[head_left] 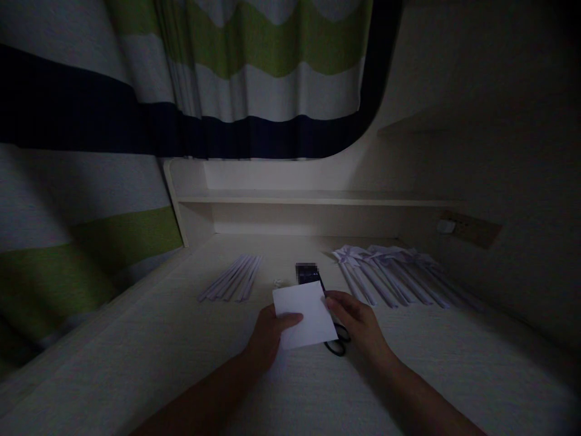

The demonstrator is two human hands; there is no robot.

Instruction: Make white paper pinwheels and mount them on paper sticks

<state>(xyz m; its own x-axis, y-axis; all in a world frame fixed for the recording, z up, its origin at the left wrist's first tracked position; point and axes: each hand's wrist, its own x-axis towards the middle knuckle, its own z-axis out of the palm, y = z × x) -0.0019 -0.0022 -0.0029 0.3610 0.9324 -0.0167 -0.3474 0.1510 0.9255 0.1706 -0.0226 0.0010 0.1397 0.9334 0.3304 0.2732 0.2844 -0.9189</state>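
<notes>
A white square of paper (308, 333) is held up over the desk, slightly tilted. My left hand (271, 332) grips its left side, thumb lying across the front and fingers behind. At the right edge, my right hand (356, 318) pinches the paper between thumb and fingers. Black-handled scissors (336, 347) lie partly hidden beneath the sheet, their loops showing below its right corner. Just beyond the paper is a dark phone-like object (307, 274), its near end covered. A small whitish bit (277, 283) rests left of it.
Several rolled white paper sticks (233, 277) lie at the left. On the right, several more sticks with folded paper tops (385, 275) lie side by side. A shelf (308, 197) spans the back, a striped curtain (272, 72) hangs above, and a socket strip (472, 229) is on the right wall.
</notes>
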